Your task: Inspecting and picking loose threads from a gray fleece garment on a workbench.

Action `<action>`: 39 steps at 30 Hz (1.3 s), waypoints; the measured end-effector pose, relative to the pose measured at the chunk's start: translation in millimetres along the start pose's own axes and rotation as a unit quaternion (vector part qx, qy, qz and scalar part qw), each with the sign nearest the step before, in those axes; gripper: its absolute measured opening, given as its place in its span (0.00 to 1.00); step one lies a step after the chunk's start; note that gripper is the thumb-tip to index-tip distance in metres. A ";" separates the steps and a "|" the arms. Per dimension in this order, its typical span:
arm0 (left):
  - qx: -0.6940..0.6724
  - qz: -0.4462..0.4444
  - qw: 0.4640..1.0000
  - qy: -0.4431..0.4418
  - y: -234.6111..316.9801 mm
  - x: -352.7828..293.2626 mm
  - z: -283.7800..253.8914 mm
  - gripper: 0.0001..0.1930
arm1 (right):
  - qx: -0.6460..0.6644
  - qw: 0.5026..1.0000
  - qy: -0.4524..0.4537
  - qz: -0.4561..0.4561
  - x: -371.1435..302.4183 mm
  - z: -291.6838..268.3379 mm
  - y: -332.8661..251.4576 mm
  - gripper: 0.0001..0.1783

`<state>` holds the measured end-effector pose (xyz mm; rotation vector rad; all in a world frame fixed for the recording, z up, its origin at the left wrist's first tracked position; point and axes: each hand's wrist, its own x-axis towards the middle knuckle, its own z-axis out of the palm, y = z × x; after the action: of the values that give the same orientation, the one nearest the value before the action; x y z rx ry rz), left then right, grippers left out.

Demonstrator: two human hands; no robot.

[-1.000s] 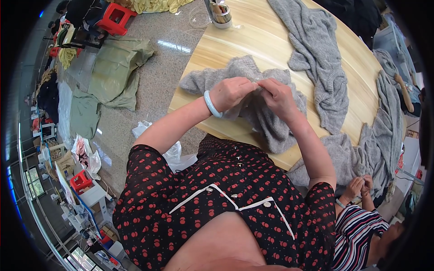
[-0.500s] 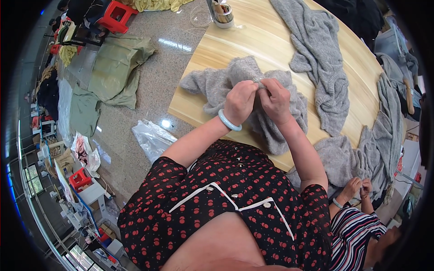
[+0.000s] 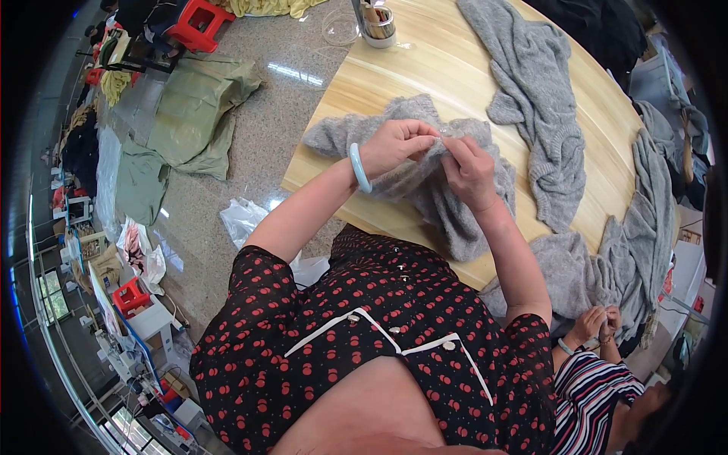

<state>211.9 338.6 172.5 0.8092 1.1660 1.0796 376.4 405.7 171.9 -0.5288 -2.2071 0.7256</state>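
Gray knit garment: the fuzzy gray knit garment [image 3: 462,224] lies bunched on the wood-grain counter [image 3: 425,72], in front of the person near the edge, with a small part of it up between both hands.
Left hand: the left hand [image 3: 396,148], the one with the pale bangle [image 3: 359,168], has thumb and forefinger pinched on the knit.
Right hand: the right hand [image 3: 472,173] has its fingers closed on the same small part, just beside the left fingertips; whether a needle or thread is between them is too small to tell.
Pinched spot: handwork looks to be under way here, and neither hand has let go.
Finished on this garment: no completed part can be made out; the body is crumpled, not laid flat or folded.
Left on this garment: at least the pinched spot, I judge; how much beyond it cannot be told.
Second gray knit: another gray knit garment [image 3: 552,133] lies loosely on the counter beyond the right hand, untouched; whether it is finished or waiting does not show.
Tool cup: a cup of tools [image 3: 378,32] stands near the far left edge, out of use.
Co-worker's hands: a co-worker's hands [image 3: 594,326] are at more gray knitwear [image 3: 561,265] to the right.
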 end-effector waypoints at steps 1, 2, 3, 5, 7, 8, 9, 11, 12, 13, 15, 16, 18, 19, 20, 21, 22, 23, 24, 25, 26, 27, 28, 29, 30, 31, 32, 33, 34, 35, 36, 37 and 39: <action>0.000 0.001 1.000 0.000 0.1 0.4 0.5 0.09 | -0.006 1.000 -0.002 -0.002 0.1 0.0 0.5 0.12; -0.030 -0.015 0.999 0.003 0.2 1.1 1.1 0.09 | -0.010 1.000 0.002 -0.001 0.0 0.5 1.0 0.12; -0.059 -0.030 0.998 0.001 0.4 1.5 1.3 0.08 | -0.013 1.000 -0.006 -0.004 -0.1 1.5 1.1 0.12; -0.059 -0.028 0.998 0.003 1.0 2.9 0.2 0.08 | 0.023 0.999 0.027 0.039 -0.2 4.2 0.4 0.13; -0.059 -0.025 0.998 0.001 1.5 3.7 -3.0 0.07 | 0.044 0.997 0.016 0.059 1.0 5.5 -0.4 0.14; -0.048 -0.028 0.998 -0.014 1.6 4.3 -5.1 0.07 | 0.069 0.995 0.012 0.072 1.5 5.5 -0.8 0.14; -0.037 -0.034 0.998 -0.031 1.4 5.1 -6.8 0.07 | 0.068 0.995 0.016 0.069 2.1 4.9 -1.0 0.14; -0.074 -0.040 0.996 -0.031 -0.1 6.6 -8.4 0.07 | 0.050 0.995 -0.012 0.079 3.0 3.1 -1.2 0.15; -0.111 -0.048 0.992 -0.038 -1.2 7.0 -8.6 0.07 | 0.051 0.995 -0.022 0.080 3.3 2.5 -1.1 0.15; -0.109 -0.049 0.992 -0.033 -2.4 7.4 -8.0 0.07 | 0.032 0.998 -0.011 0.046 3.5 2.1 -0.8 0.15; -0.209 -0.084 0.974 -0.028 -5.2 7.4 -5.3 0.07 | 0.013 1.000 0.000 0.012 3.6 2.1 0.3 0.15; -0.209 -0.082 0.974 -0.023 -6.1 7.3 -3.8 0.07 | 0.004 1.000 0.007 -0.015 3.5 2.5 1.1 0.15; -0.223 -0.083 0.971 -0.013 -6.8 7.0 -0.4 0.06 | -0.004 0.999 0.011 -0.043 3.3 3.9 2.8 0.15; -0.226 -0.074 0.971 -0.014 -6.4 6.9 1.2 0.06 | -0.005 0.998 0.014 -0.055 3.1 4.4 3.6 0.16; -0.195 -0.057 0.979 -0.001 -5.5 7.0 2.6 0.07 | -0.001 0.997 0.027 -0.076 3.1 5.0 4.2 0.16; -0.162 -0.043 0.986 0.009 -4.2 7.2 3.8 0.07 | -0.005 0.998 0.016 -0.067 3.1 5.6 4.7 0.16; -0.163 -0.041 0.986 0.011 -2.8 7.0 5.3 0.07 | 0.000 0.998 0.024 -0.059 3.2 6.3 4.8 0.16; -0.092 -0.011 0.995 0.029 -1.5 7.0 6.9 0.07 | 0.007 0.998 0.038 -0.055 3.1 7.0 4.6 0.17; -0.022 0.022 0.999 0.040 -0.4 6.6 8.4 0.07 | 0.005 0.998 0.031 -0.050 3.1 7.8 4.2 0.17; -0.022 0.016 0.998 0.048 0.6 6.3 9.9 0.07 | 0.016 0.999 0.039 -0.027 3.4 8.9 3.6 0.17; 0.003 0.029 0.998 0.060 1.3 6.4 11.0 0.08 | 0.027 0.998 0.048 -0.003 3.1 9.8 2.4 0.17; 0.030 0.039 0.996 0.070 1.8 6.5 11.6 0.09 | 0.028 0.998 0.047 -0.003 3.0 10.6 1.4 0.17; 0.028 0.043 0.996 0.073 1.8 6.4 11.7 0.09 | 0.037 0.998 0.041 0.025 2.9 11.1 0.5 0.16; -0.011 0.015 0.997 0.069 1.9 6.7 10.8 0.09 | 0.051 0.997 0.043 0.043 2.8 11.4 -0.3 0.16; -0.050 -0.016 0.997 0.063 1.4 6.6 9.9 0.09 | 0.047 0.997 0.034 0.053 3.3 11.8 -0.5 0.16; -0.051 -0.014 0.996 0.065 0.6 6.6 8.6 0.09 | 0.026 0.999 0.045 0.017 3.7 11.6 -0.4 0.15; -0.126 -0.036 0.990 0.047 -0.3 6.1 6.8 0.09 | 0.004 0.998 0.055 -0.012 3.9 11.2 -0.2 0.15; -0.203 -0.061 0.977 0.023 -1.9 5.3 5.5 0.10 | 0.004 0.998 0.056 -0.019 4.3 10.6 0.5 0.15; -0.200 -0.058 0.978 0.030 -3.8 4.2 4.3 0.10 | -0.005 0.999 0.046 -0.026 4.4 9.6 1.3 0.15; -0.232 -0.064 0.970 0.022 -6.5 2.6 3.7 0.09 | -0.013 0.998 0.040 -0.038 4.3 8.5 2.2 0.14; -0.263 -0.070 0.962 0.013 -9.4 1.7 3.8 0.09 | -0.015 0.999 0.036 -0.035 4.6 7.5 3.3 0.14; -0.263 -0.070 0.962 0.013 -13.7 0.3 5.7 0.09 | -0.011 0.999 0.030 0.005 5.2 6.5 4.8 0.15; -0.062 0.038 0.986 0.148 -26.5 -6.8 15.5 0.12 | -0.007 0.999 0.025 0.048 5.9 5.3 6.7 0.15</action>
<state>232.9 324.6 153.7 0.6133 1.3076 1.3565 369.6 412.3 167.7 -0.6567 -2.1533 0.7388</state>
